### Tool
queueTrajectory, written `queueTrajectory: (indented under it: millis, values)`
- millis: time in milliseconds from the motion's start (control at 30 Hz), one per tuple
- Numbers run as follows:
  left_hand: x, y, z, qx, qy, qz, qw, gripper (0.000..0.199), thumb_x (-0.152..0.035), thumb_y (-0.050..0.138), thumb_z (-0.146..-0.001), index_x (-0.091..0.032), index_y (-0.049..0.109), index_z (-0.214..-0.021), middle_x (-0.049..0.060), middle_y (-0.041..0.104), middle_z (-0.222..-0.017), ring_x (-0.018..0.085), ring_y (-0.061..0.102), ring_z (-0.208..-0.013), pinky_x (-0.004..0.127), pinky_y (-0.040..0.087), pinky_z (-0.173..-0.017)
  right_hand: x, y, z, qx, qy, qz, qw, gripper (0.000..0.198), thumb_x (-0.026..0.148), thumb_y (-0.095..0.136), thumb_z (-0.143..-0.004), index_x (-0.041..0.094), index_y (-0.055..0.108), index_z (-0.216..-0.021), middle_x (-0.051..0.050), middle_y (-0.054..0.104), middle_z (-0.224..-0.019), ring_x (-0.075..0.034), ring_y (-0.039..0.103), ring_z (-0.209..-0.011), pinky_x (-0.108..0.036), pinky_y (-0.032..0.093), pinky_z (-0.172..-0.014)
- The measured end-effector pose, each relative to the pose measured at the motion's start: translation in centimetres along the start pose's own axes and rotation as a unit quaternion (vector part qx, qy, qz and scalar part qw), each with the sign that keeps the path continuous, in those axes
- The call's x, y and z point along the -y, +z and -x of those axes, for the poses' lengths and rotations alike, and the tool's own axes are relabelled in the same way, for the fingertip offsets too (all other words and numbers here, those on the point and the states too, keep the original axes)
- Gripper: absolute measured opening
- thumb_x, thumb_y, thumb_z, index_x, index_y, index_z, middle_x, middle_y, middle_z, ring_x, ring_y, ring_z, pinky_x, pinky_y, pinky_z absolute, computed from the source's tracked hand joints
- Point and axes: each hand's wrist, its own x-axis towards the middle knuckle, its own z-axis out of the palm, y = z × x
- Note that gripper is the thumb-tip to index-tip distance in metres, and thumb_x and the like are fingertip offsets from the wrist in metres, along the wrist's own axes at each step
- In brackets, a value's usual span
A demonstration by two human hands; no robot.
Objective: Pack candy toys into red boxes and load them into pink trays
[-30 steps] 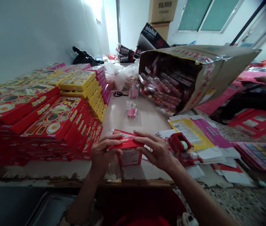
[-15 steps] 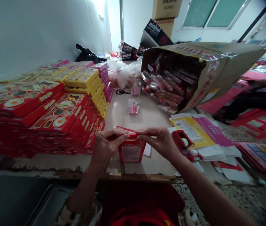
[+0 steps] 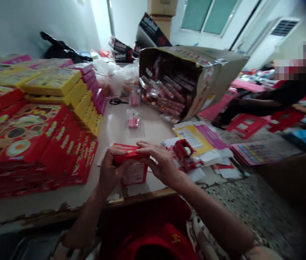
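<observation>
My left grip [image 3: 111,167] and right grip [image 3: 158,161] hold the red rectangular cardboard box [image 3: 134,174] by its top, seemingly closing that end, so even pressure matters next.

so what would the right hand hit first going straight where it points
The red box that the right hand touches; beyond it, probably the left hand or the stacked red boxes, though depth is unclear.
</observation>
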Motion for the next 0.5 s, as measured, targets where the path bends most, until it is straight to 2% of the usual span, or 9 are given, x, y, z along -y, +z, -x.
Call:
queueTrajectory:
  millis: [67,100,133,200,267,367,400,500]
  values:
    - [-1.3,0.8,-0.1,-0.025,0.015,-0.01,1.0,0.029,-0.031,0.085,-0.081,-0.02,0.063,-0.096,0.002,0.071,-0.098,0.018,0.071,-0.096,0.03,0.058,-0.085,-0.4,-3.5,0.9,0.007,0.079,-0.054,0.995,0.067,0.033,0.07,-0.096,0.034,0.04,-0.156,-0.009,0.051,-0.158,-0.024,0.056,-0.14,-0.043,0.053,-0.109]
    - [-2.1,0.9,-0.1,-0.032,0.012,-0.009,0.999,0.026,-0.029,0.083,-0.082,-0.02,0.063,-0.096,0.002,0.071,-0.099,0.018,0.07,-0.096,0.029,0.057,-0.085,-0.8,-5.9,1.7,-0.023,0.128,-0.068,0.989,0.077,0.038,0.073,-0.093,0.034,0.034,-0.159,-0.011,0.049,-0.159,-0.025,0.059,-0.136,-0.042,0.055,-0.105]
    - [-2.9,0.9,0.0,-0.036,0.0,-0.008,0.999,0.023,-0.028,0.081,-0.084,-0.021,0.064,-0.097,0.001,0.071,-0.1,0.017,0.07,-0.096,0.027,0.057,-0.084,-1.3,-8.5,2.7,-0.069,0.182,-0.066,0.979,0.078,0.043,0.075,-0.091,0.034,0.036,-0.158,-0.012,0.052,-0.156,-0.026,0.063,-0.129,-0.042,0.057,-0.1]
    - [-4.4,1.2,0.6,-0.027,-0.039,-0.013,0.999,0.015,-0.028,0.076,-0.088,-0.021,0.065,-0.095,-0.001,0.071,-0.096,0.014,0.069,-0.088,0.023,0.055,-0.077,-2.5,-13.0,5.1,-0.157,0.295,0.001,0.942,0.06,0.053,0.074,-0.088,0.027,0.058,-0.14,-0.012,0.068,-0.132,-0.026,0.069,-0.111,-0.041,0.058,-0.092]
    - [-5.3,2.3,1.9,0.006,-0.081,-0.027,0.996,0.011,-0.029,0.072,-0.092,-0.021,0.064,-0.09,-0.003,0.069,-0.085,0.011,0.065,-0.075,0.02,0.051,-0.069,-3.9,-15.8,7.7,-0.113,0.392,0.051,0.911,0.049,0.063,0.071,-0.085,0.021,0.074,-0.11,-0.009,0.075,-0.104,-0.025,0.068,-0.094,-0.04,0.055,-0.084]
    - [-5.5,4.7,4.3,0.075,-0.137,-0.025,0.987,0.016,-0.032,0.067,-0.096,-0.02,0.063,-0.086,-0.006,0.063,-0.072,0.009,0.056,-0.062,0.018,0.044,-0.059,-5.5,-16.3,10.1,0.009,0.454,0.034,0.89,0.051,0.069,0.067,-0.083,0.019,0.078,-0.086,-0.006,0.073,-0.084,-0.023,0.064,-0.08,-0.036,0.05,-0.076]
    - [-5.5,5.4,4.9,0.094,-0.15,-0.019,0.984,0.018,-0.033,0.066,-0.097,-0.02,0.063,-0.085,-0.006,0.061,-0.069,0.009,0.053,-0.06,0.018,0.043,-0.058,-5.8,-15.9,10.4,0.022,0.461,0.018,0.887,0.05,0.068,0.068,-0.082,0.019,0.078,-0.084,-0.005,0.073,-0.083,-0.021,0.063,-0.079,-0.035,0.048,-0.075]
    - [-5.4,6.7,6.1,0.111,-0.181,-0.01,0.977,0.022,-0.037,0.063,-0.099,-0.02,0.061,-0.085,-0.007,0.058,-0.067,0.009,0.051,-0.059,0.018,0.042,-0.057,-6.2,-14.5,10.1,0.006,0.48,-0.029,0.877,0.046,0.065,0.075,-0.074,0.019,0.078,-0.078,-0.003,0.072,-0.077,-0.018,0.06,-0.074,-0.032,0.045,-0.073]
